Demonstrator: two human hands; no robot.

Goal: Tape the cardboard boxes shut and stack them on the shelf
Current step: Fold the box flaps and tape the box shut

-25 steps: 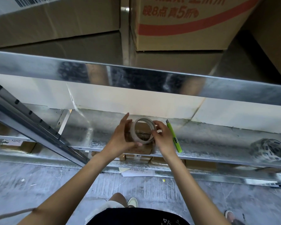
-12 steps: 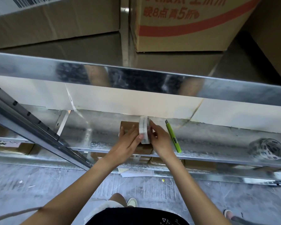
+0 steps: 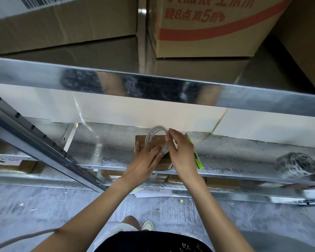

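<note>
A small brown cardboard box [image 3: 140, 140] lies flat on the metal shelf [image 3: 105, 151] at centre. My left hand [image 3: 144, 159] rests on top of it with straight fingers, pressing it down. My right hand [image 3: 182, 151] grips a roll of clear tape [image 3: 155, 130] held upright over the box, fingers curled round its right rim. Much of the box is hidden under both hands.
A green utility knife [image 3: 196, 157] lies on the shelf just right of my right hand. A wrapped roll [image 3: 296, 165] sits far right. Large cardboard boxes [image 3: 207, 24] fill the shelf above, and small boxes [image 3: 222, 181] lie on the level below. A slanted metal upright [image 3: 35, 142] crosses at left.
The tape roll turned from facing me to edge-on, and now stands tilted over the box. My left hand dropped from the roll onto the box top and slid rightward.
</note>
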